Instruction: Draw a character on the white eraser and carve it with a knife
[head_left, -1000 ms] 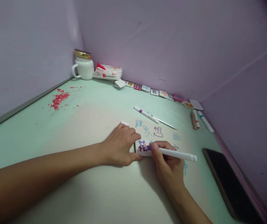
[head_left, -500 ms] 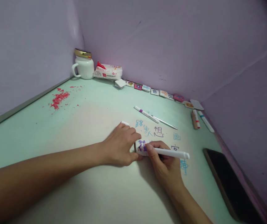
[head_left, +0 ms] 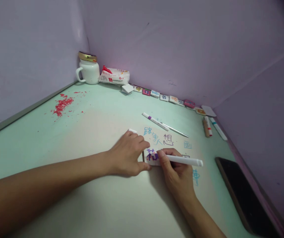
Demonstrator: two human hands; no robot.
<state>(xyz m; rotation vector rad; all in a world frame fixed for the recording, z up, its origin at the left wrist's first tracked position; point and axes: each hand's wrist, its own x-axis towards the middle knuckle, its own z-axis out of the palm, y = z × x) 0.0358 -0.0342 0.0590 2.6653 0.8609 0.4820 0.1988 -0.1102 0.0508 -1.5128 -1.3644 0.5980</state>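
My right hand [head_left: 175, 172] is closed round a white marker [head_left: 185, 161], its tip on a small white tile [head_left: 151, 158] bearing purple strokes. My left hand [head_left: 129, 153] lies beside the tile's left edge with fingers curled, thumb and fingertips pressed against the tile and steadying it; a small white piece [head_left: 132, 131] shows at its knuckles. Blue and dark characters [head_left: 160, 138] are written on the pale green table [head_left: 94, 125] just beyond the tile.
A purple-banded marker [head_left: 155, 121] and a thin metal rod [head_left: 175, 130] lie beyond the writing. More markers [head_left: 212, 127] sit right, a dark phone [head_left: 243, 195] near the right edge. Small painted tiles [head_left: 164, 97], a tissue pack [head_left: 114, 76] and a white mug [head_left: 89, 69] line the back wall. Red crumbs [head_left: 62, 104] lie at left.
My right hand has shifted the marker slightly over the tile, adding purple strokes. My left hand has stayed put.
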